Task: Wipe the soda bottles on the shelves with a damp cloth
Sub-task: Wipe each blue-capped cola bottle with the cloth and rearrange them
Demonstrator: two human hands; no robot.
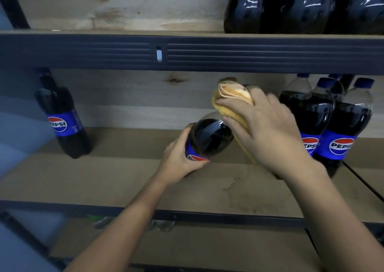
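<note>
A dark cola bottle (209, 136) with a blue label stands on the middle shelf (124, 178). My left hand (180, 159) grips it round the label from the left. My right hand (268, 130) holds a folded yellow cloth (230, 97) against the bottle's upper right side and neck; the cap is hidden behind the cloth. Several more cola bottles (340, 130) with blue caps stand close on the right, partly behind my right hand. One single bottle (62, 122) stands at the far left of the same shelf.
The dark metal rail (187, 52) of the upper shelf runs across just above my hands. Large dark bottles (301, 7) stand on that upper shelf at the right. A lower shelf (187, 246) shows below. A damp stain (245, 190) marks the middle shelf board.
</note>
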